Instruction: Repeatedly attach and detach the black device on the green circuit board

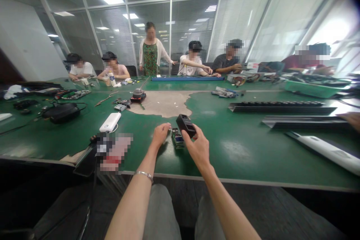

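Observation:
A black rectangular plastic housing [185,125] with openings in its face is gripped between the thumb and fingers of my right hand [198,145], tilted above the table. Just below and left of it is a green circuit board [177,139] with a dark blue display-like part, partly covered by the housing. To the left of the board my left hand [161,135] is closed, its fingertips pressed together; whatever they hold, if anything, is too small to make out.
On the left of the green table [233,153] are a white power bank [110,122] and a black pouch [62,111]. Black metal channels [281,108] and a white elongated casing [326,148] lie right. A green basket [315,88] stands farther back. Several people sit around the table; one stands.

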The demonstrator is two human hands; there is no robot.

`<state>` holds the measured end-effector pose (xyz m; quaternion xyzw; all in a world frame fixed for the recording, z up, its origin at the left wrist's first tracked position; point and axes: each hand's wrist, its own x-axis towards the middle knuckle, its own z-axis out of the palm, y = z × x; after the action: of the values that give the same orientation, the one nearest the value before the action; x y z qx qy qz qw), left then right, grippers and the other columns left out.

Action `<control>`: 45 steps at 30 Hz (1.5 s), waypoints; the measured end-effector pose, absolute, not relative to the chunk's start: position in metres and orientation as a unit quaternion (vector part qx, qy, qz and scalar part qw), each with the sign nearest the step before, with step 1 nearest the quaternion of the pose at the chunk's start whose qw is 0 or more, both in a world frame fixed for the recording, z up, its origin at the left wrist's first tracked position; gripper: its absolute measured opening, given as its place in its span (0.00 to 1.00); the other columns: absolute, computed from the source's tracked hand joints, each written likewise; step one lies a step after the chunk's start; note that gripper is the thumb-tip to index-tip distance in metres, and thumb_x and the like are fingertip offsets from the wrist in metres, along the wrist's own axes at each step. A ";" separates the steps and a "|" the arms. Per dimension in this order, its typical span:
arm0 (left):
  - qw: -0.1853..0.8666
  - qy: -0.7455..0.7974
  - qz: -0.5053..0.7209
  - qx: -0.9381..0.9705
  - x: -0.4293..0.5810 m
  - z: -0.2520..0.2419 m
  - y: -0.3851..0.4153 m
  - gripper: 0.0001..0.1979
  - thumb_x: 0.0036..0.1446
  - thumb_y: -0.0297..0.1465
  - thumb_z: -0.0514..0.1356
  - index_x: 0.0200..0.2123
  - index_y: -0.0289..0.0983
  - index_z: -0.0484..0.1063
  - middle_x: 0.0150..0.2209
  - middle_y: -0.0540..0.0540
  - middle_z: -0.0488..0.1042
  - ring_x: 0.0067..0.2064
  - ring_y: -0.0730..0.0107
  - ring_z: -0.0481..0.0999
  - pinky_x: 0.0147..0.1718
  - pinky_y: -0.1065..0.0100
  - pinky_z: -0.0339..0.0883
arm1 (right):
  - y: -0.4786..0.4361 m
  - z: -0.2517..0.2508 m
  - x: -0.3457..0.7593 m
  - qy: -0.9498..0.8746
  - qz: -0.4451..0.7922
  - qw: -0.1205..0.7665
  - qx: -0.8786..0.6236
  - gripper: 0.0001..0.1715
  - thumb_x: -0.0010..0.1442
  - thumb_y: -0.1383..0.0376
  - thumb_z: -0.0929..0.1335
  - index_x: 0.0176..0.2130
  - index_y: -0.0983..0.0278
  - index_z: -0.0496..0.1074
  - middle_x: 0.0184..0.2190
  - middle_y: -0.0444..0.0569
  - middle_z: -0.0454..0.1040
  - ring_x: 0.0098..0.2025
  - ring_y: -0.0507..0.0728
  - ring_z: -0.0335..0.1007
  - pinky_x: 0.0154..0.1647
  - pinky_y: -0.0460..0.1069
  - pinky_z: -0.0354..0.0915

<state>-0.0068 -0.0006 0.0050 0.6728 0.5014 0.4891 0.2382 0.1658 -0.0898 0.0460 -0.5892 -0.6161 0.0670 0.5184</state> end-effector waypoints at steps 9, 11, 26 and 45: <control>0.258 0.506 0.488 0.663 -0.005 0.008 -0.003 0.24 0.62 0.45 0.47 0.41 0.37 0.77 0.39 0.43 0.80 0.43 0.64 0.77 0.46 0.65 0.67 | -0.085 0.015 0.212 -0.595 0.052 0.432 -0.675 0.32 0.57 0.49 0.63 0.55 0.63 0.64 0.43 0.54 0.74 0.43 0.61 0.71 0.44 0.53 0.63; 0.261 0.503 0.488 0.663 -0.005 0.008 -0.003 0.24 0.62 0.45 0.47 0.41 0.37 0.77 0.39 0.43 0.80 0.43 0.64 0.77 0.46 0.65 0.67 | -0.085 0.009 0.212 -0.603 0.048 0.421 -0.676 0.32 0.58 0.50 0.63 0.56 0.64 0.64 0.43 0.55 0.74 0.44 0.61 0.70 0.45 0.53 0.63; 0.268 0.499 0.487 0.665 -0.004 0.008 -0.005 0.24 0.62 0.45 0.48 0.41 0.37 0.77 0.39 0.43 0.80 0.43 0.64 0.77 0.47 0.65 0.67 | -0.088 0.002 0.210 -0.636 -0.010 0.384 -0.669 0.38 0.57 0.48 0.63 0.58 0.70 0.60 0.48 0.59 0.71 0.47 0.63 0.66 0.48 0.55 0.61; 0.259 0.503 0.477 0.672 -0.004 0.008 -0.004 0.23 0.62 0.45 0.48 0.41 0.37 0.77 0.40 0.44 0.80 0.44 0.65 0.77 0.47 0.65 0.67 | -0.083 -0.002 0.209 -0.666 -0.021 0.354 -0.657 0.42 0.59 0.47 0.61 0.61 0.71 0.56 0.53 0.62 0.68 0.51 0.65 0.65 0.51 0.58 0.60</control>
<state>-0.0037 -0.0044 0.0083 0.6723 0.5033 0.4771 0.2590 0.2090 -0.0834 -0.0019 -0.6567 -0.6655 -0.0213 0.3540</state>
